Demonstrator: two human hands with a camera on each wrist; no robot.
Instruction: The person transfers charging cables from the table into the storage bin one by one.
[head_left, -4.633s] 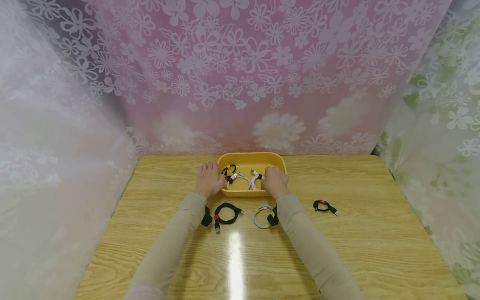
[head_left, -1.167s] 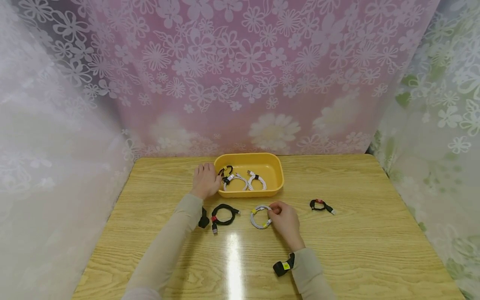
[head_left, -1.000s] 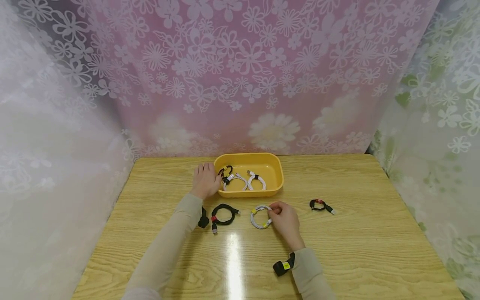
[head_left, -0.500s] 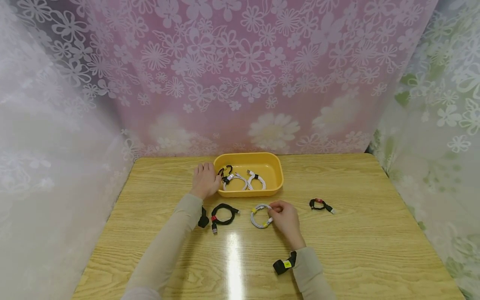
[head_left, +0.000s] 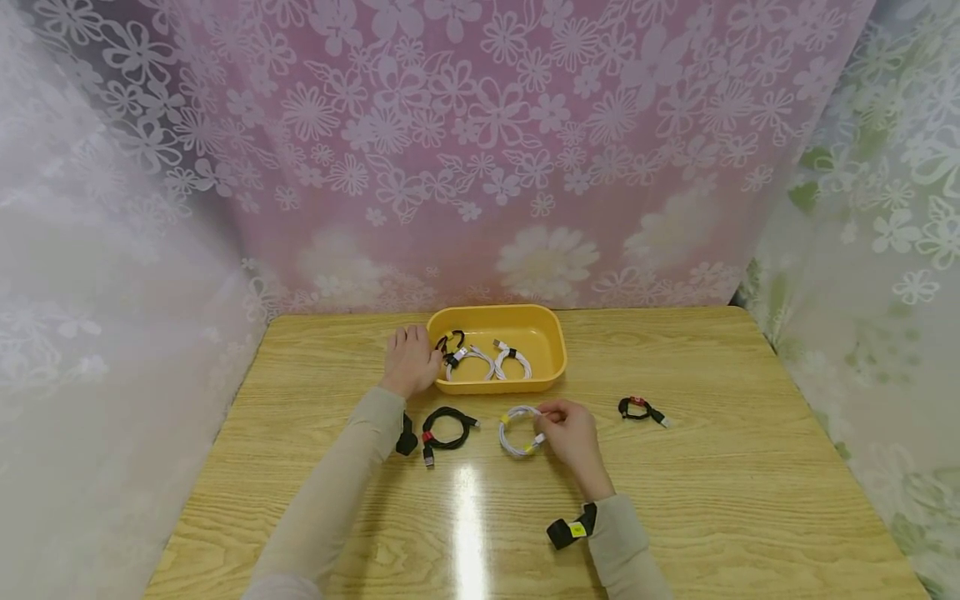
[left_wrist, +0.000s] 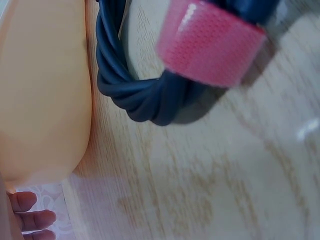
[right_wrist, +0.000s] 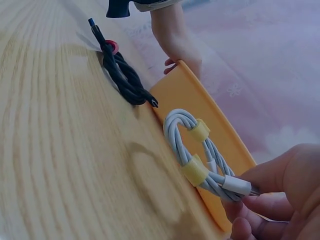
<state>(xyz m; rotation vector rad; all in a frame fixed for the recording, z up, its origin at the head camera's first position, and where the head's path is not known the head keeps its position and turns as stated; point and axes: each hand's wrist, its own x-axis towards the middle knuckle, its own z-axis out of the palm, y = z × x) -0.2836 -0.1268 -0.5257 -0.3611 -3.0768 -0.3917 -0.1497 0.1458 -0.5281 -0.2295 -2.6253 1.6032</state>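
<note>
Yellow bin (head_left: 497, 387) sits nr back edge of table (head_left: 750, 483), wood running wide L & R; small gap betw. bin's front & wht cable (right_wrist: 173, 135), which R hand (head_left: 572, 433) pinches just above table. Vs 4.6 s ago: R hand off bin's R end, now on cable. L hand (head_left: 408, 364) grips bin's L rim. L-wrist view: blk cable w/ red tie (left_wrist: 145, 102) cut off at top; L fingertips partly hidden.
</note>
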